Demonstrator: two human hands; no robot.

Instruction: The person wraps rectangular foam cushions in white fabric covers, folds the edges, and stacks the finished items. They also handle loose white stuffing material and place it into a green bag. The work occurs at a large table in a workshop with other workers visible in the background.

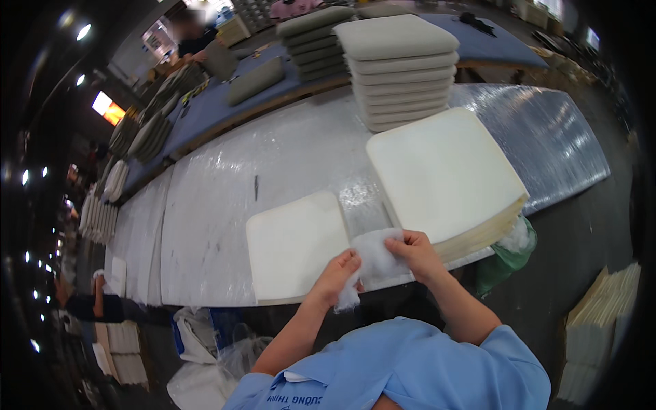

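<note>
While both hands work at the near edge of the table (225,184), they share one piece of white fluffy wadding (372,263). Left hand (335,273): fingers curled shut, pinching the wadding's lower left part, from which a loose tuft hangs below the table edge. Right hand (415,253): fingers bent closed over the wadding's upper right edge, thumb pressed on top. The wadding sits between the two hands, just above the near rim of the table and partly over it.

Immediately left of the hands lies a single flat cream foam pad (297,242), square with rounded corners, resting on the table with its near edge at the rim. To the right, touching or just beside the right hand, stands a low stack of larger cream foam pads (444,174) (the number of layers cannot be counted reliably). Beyond that stack, farther away, rises a taller pile of grey covered cushions (400,68), with a second, darker pile (314,37) to its left on a blue-topped bench (205,109).

A green bag (509,256) holding more white wadding hangs below the table on the right. Table surface is covered with clear plastic sheet. Another person (191,34) stands at the far left, well apart.
</note>
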